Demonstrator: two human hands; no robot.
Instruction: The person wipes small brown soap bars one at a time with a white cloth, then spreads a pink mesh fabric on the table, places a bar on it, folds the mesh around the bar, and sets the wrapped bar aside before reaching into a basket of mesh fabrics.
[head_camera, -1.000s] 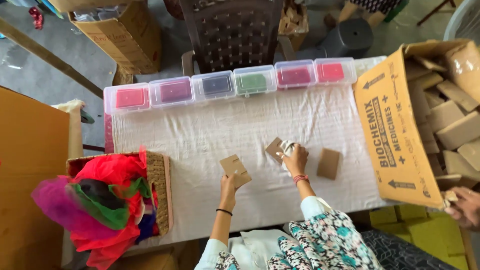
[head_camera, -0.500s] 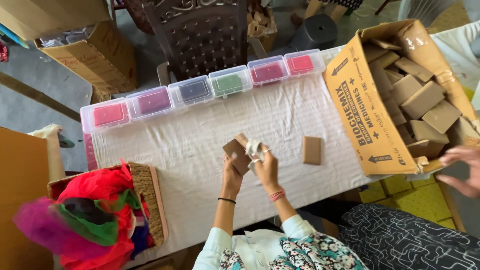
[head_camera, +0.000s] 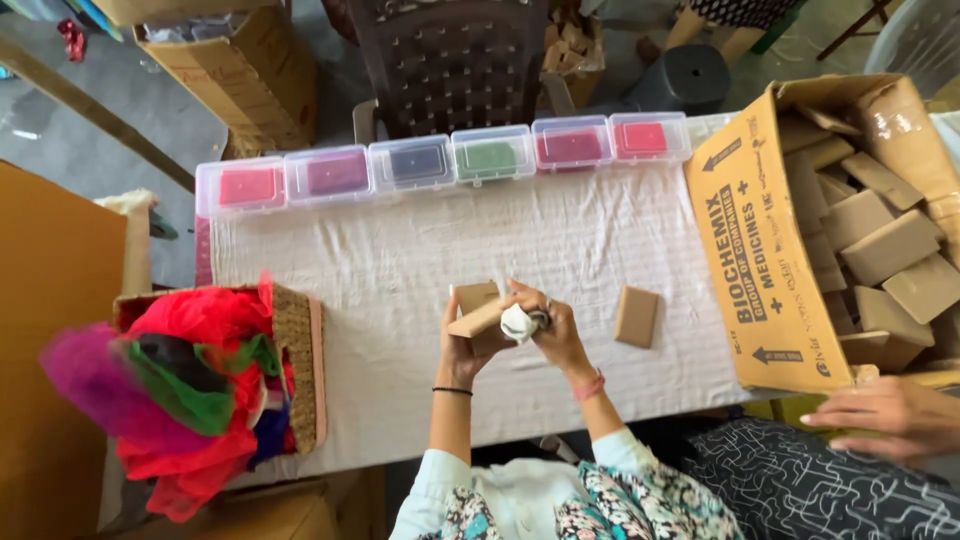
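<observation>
1. A small brown cardboard box (head_camera: 478, 312) is held above the tabletop (head_camera: 400, 260), near its front edge; its lower part is hidden behind the fingers
2. A small white bundle (head_camera: 519, 322) sits just right of the box, touching it; what it is cannot be made out
3. The left hand (head_camera: 464, 345) has its grip closed around the box from below and the left
4. The right hand (head_camera: 553, 325) has its grip pinched on the white bundle, fingers curled over it against the box
5. A second brown box (head_camera: 636, 316) lies flat on the tabletop, just right of the hands
6. Six clear plastic cases (head_camera: 490, 155) with coloured contents line the far edge
7. A large carton (head_camera: 760, 250) of brown boxes stands at right, cut off by the frame; another person's hand (head_camera: 890, 415) rests beside it
8. A basket (head_camera: 295, 360) of bright cloth sits at left, blurred
</observation>
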